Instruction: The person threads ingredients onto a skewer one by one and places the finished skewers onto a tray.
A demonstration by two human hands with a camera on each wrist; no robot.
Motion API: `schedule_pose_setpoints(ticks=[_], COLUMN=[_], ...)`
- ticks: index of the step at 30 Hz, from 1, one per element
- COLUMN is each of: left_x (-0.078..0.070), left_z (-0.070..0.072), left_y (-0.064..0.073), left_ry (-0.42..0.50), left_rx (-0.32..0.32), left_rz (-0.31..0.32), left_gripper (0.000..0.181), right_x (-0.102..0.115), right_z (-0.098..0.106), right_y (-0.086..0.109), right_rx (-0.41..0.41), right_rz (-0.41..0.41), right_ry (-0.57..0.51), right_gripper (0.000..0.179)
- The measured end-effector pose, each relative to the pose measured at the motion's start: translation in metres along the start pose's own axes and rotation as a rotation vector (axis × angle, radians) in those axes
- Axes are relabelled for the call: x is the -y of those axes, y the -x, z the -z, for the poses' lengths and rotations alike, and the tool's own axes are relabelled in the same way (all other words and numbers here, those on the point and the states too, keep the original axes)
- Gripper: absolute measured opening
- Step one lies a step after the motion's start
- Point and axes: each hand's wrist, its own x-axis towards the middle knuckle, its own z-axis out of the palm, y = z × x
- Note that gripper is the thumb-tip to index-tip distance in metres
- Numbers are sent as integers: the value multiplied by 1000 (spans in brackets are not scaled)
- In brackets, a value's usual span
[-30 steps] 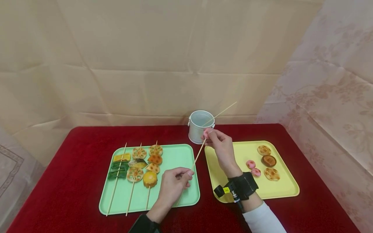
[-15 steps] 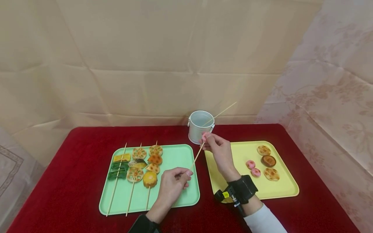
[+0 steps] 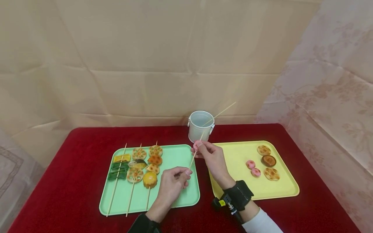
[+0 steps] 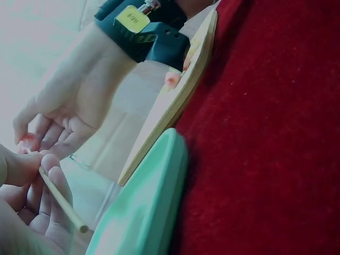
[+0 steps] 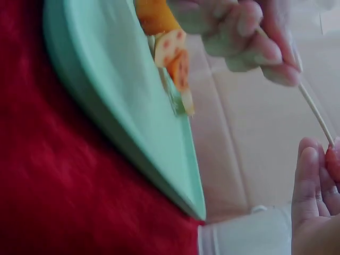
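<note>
Over the right part of the green tray [image 3: 186, 202], my left hand [image 3: 171, 185] pinches a bamboo skewer [image 3: 192, 160] between thumb and fingers. My right hand [image 3: 215, 161] grips a small pink ball [image 3: 196, 145] threaded on that skewer, whose tip sticks out beyond it. In the left wrist view the skewer's blunt end [image 4: 82, 228] emerges below the left fingers. The right wrist view shows the pink ball [image 5: 332, 162] partly cut off at the frame edge. Two more pink balls [image 3: 255, 172] lie on the yellow tray [image 3: 233, 149], beside the right forearm.
Filled skewers lie on the green tray's left: green folded pieces [image 3: 118, 174], lotus slices [image 3: 135, 174] and a yellow round piece [image 3: 150, 179]. A white pail [image 3: 198, 132] behind holds one skewer [image 3: 224, 110]. The yellow tray bears a mushroom cap [image 3: 268, 160] and round slices [image 3: 272, 174].
My right hand has moved down and left along the skewer with the pink ball, toward my left hand. The skewer's tip now shows beyond the ball. My left hand has barely moved.
</note>
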Motion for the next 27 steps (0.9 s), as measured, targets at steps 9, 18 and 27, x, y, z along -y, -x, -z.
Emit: schedule_pose_setpoints(ticks=[9,18,27], left_x=[-7,-4,-3], left_z=[6,11,14], left_y=[-3,-3,-3], left_ry=[101,129,111], left_rx=[-24,-31,-76], left_rz=[72,83,84], left_gripper=[22,21,26], right_x=[-6,-14,-10], right_z=[-15,-23,-25], right_y=[12,18,19], right_rx=[76,122,150], right_rz=[19,14,20], right_ry=[17,32,83], right_gripper=[40,36,37])
